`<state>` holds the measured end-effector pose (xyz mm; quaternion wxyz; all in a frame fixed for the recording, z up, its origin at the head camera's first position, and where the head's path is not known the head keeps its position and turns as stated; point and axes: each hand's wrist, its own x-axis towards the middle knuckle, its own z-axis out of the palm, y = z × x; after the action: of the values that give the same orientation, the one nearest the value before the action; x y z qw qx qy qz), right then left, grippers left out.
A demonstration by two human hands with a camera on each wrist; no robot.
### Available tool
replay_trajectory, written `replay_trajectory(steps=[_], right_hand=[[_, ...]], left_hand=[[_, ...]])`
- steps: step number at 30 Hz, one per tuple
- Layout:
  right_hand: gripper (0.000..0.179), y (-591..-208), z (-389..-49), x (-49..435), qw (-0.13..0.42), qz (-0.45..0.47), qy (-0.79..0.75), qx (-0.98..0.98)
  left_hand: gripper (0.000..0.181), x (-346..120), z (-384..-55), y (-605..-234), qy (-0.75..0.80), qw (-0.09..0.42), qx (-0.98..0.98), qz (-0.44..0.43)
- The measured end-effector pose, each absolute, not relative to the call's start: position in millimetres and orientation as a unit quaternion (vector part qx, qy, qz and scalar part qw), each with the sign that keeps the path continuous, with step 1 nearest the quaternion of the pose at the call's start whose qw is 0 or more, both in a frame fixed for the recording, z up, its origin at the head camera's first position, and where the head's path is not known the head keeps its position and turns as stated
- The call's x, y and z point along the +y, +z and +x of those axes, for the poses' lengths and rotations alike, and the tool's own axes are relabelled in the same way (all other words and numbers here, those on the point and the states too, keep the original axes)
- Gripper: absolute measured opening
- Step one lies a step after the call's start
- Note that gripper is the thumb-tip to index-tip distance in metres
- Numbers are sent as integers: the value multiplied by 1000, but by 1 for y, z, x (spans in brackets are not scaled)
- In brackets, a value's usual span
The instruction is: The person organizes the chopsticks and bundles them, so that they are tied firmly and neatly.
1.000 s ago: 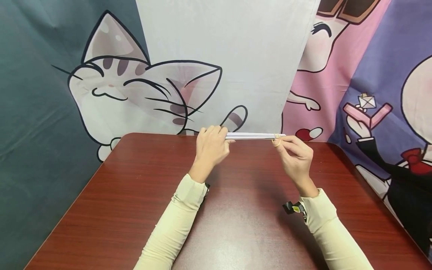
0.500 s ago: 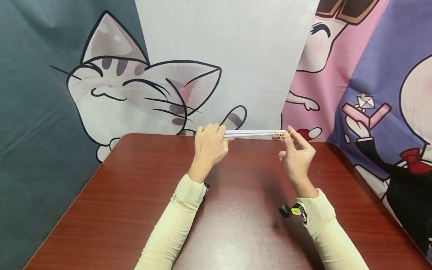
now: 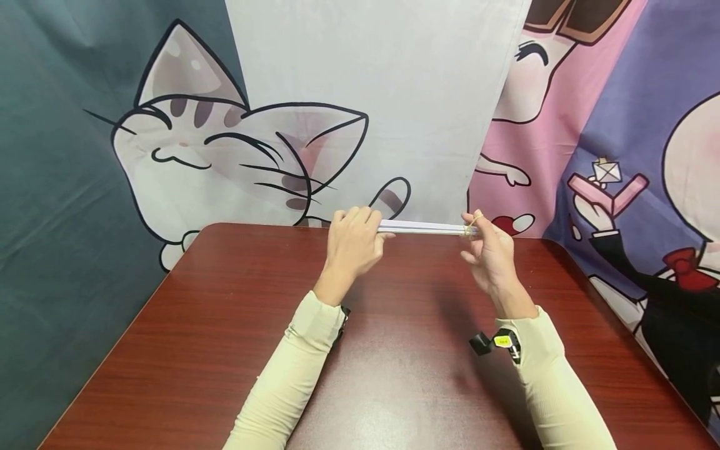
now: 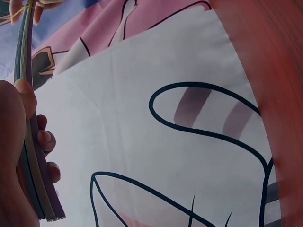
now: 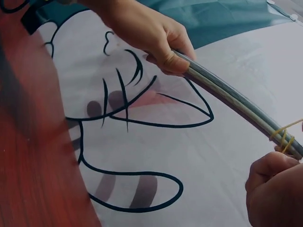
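A slim bundle of long sticks (image 3: 422,227) is held level above the far edge of the table. My left hand (image 3: 354,240) grips its left end, fingers curled round it; in the left wrist view the bundle (image 4: 42,175) shows dark, tan and purple sides and a rough end below the hand. A yellow rubber band (image 5: 284,138) is wound round the other end. My right hand (image 3: 496,256) is at that end and holds a loop of the band stretched up over its fingertips. In the right wrist view part of this loop runs out of frame.
The reddish-brown wooden table (image 3: 405,350) lies below both arms. Behind it hangs a printed cloth (image 3: 382,81) with cartoon figures. A dark wrist camera (image 3: 480,342) sticks out from the right wrist.
The right hand has gone from pinching the band at the bundle's end to lifting a loop out and turning back against the end. The left hand keeps its grip, almost still.
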<state>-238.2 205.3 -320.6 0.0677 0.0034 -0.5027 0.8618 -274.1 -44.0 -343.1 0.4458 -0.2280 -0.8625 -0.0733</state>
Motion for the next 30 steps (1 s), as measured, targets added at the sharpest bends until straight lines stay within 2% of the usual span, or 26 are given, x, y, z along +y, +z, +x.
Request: replay_trajectory(steps=[2, 5, 10, 16, 19, 24, 30], right_hand=[[18, -319, -239, 207, 39, -1, 861, -506], [16, -317, -240, 209, 10, -3, 858, -514], [25, -314, -241, 216, -40, 12, 838, -545], [39, -314, -240, 227, -86, 86, 815, -567], [34, -314, -239, 232, -71, 107, 809, -574], [15, -320, -237, 239, -7, 135, 808, -573], [17, -326, -237, 241, 77, 203, 775, -593]], left_hand=[[19, -43, -273, -343, -72, 443, -862, -236], [22, -43, -272, -342, -69, 436, -864, -241], [24, -41, -270, -341, -61, 429, -866, -249], [25, -42, -269, -342, -59, 426, -868, -246], [23, -43, -269, -342, -59, 422, -872, -242], [24, -45, -270, -342, -57, 429, -869, -239], [27, -47, -270, -338, -58, 440, -863, -241]])
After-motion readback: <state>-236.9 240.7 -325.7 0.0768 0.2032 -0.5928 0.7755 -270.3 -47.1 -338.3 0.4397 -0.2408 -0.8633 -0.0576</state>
